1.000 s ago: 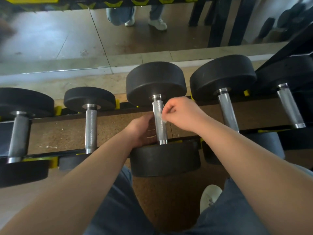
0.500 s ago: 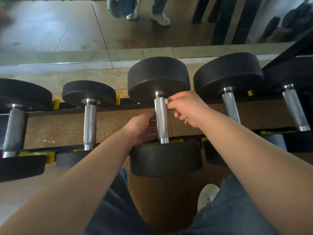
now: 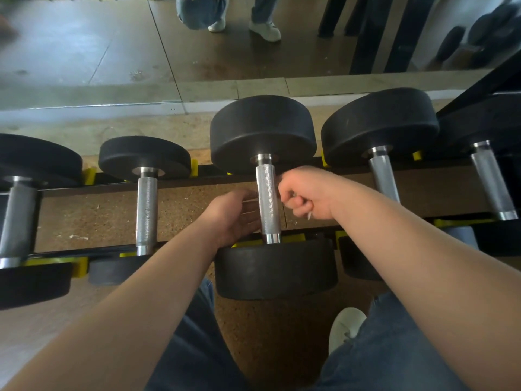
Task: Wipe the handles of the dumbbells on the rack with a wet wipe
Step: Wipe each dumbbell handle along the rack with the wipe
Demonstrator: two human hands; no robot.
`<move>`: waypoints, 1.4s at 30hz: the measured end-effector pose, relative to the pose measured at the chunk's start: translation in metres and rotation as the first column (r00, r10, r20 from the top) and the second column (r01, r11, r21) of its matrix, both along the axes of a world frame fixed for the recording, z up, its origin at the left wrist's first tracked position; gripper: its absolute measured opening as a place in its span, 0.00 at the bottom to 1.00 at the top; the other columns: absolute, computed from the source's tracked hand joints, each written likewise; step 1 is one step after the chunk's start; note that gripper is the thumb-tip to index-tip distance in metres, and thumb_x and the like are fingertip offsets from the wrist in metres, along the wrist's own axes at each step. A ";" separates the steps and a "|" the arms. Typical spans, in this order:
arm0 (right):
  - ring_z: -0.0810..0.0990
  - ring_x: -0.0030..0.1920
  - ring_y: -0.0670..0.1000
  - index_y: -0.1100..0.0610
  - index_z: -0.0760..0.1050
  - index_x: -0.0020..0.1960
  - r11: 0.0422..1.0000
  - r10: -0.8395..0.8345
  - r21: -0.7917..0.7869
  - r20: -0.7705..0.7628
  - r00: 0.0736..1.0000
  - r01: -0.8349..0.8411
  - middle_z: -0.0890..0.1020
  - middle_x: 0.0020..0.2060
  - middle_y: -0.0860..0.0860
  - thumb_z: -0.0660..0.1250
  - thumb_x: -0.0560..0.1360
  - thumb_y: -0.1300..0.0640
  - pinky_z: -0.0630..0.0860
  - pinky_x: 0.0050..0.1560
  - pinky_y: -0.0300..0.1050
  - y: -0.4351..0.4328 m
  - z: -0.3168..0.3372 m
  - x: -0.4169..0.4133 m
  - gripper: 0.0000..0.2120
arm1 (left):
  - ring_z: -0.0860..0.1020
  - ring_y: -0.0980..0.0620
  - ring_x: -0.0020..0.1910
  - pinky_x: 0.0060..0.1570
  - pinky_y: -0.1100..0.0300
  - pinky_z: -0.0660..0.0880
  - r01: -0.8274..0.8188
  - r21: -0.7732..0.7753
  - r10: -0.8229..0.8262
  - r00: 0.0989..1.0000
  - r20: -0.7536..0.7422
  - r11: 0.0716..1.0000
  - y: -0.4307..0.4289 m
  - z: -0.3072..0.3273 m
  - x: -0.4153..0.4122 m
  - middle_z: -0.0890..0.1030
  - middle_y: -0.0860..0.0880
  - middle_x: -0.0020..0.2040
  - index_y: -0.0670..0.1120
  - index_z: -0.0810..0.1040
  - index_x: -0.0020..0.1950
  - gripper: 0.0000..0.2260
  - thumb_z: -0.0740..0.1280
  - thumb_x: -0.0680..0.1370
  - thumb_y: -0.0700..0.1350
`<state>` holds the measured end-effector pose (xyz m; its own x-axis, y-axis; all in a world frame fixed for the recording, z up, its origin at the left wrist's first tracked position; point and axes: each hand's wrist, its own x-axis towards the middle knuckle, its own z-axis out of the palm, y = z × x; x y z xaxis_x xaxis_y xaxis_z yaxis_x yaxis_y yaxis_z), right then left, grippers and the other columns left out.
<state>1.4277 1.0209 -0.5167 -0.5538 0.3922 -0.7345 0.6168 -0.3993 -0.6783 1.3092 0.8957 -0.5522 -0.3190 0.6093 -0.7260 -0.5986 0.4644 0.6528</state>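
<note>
Dumbbell handle (image 3: 266,198), a knurled steel bar with smooth polished collars, lies on the rack (image 3: 98,187) between the two hands, joining two thick round black rubber heads. Left hand (image 3: 232,217) has its fingers laid side by side, only slightly bent, tips at the bar's left flank. Right hand (image 3: 306,194) is balled into a fist just right of the bar, knuckles close against the metal; a white scrap of wet wipe (image 3: 309,216) pokes out beneath its little finger. Neighbouring dumbbells (image 3: 146,198) flank the fingers on both sides.
</note>
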 end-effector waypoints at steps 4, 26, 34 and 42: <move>0.63 0.24 0.45 0.59 0.75 0.45 0.969 0.246 -0.021 0.197 0.949 -0.247 0.71 0.26 0.51 0.59 0.73 0.70 0.59 0.20 0.33 -0.007 0.010 0.010 0.10 | 0.85 0.44 0.54 0.48 0.51 0.81 -0.009 -0.048 0.008 1.000 -0.015 0.999 -0.002 -0.003 -0.003 0.86 0.42 0.55 0.43 0.79 0.63 0.12 0.60 0.85 0.45; 0.66 0.28 0.47 0.55 0.81 0.59 0.956 -0.152 0.264 0.069 0.986 0.128 0.80 0.47 0.56 0.63 0.79 0.62 0.63 0.26 0.39 0.002 -0.002 -0.002 0.12 | 0.85 0.58 0.40 0.38 0.66 0.80 0.339 -0.170 -0.379 0.821 -0.426 0.925 -0.013 0.006 -0.003 0.87 0.48 0.47 0.47 0.85 0.54 0.07 0.67 0.83 0.43; 0.67 0.25 0.46 0.56 0.81 0.51 0.930 -0.197 0.329 0.075 0.977 0.163 0.82 0.42 0.56 0.70 0.78 0.53 0.64 0.23 0.39 0.005 -0.004 -0.010 0.07 | 0.86 0.50 0.52 0.54 0.53 0.81 0.020 0.161 0.005 0.988 -0.153 0.987 0.014 0.012 -0.020 0.87 0.45 0.55 0.44 0.83 0.61 0.10 0.69 0.81 0.40; 0.73 0.32 0.50 0.56 0.81 0.54 0.905 -0.210 0.389 0.064 0.976 0.170 0.83 0.45 0.53 0.69 0.79 0.52 0.69 0.28 0.43 0.006 -0.010 -0.017 0.09 | 0.87 0.51 0.49 0.47 0.57 0.82 0.084 0.019 -0.082 0.993 -0.089 0.996 -0.016 0.003 -0.016 0.87 0.44 0.53 0.43 0.82 0.61 0.10 0.70 0.79 0.39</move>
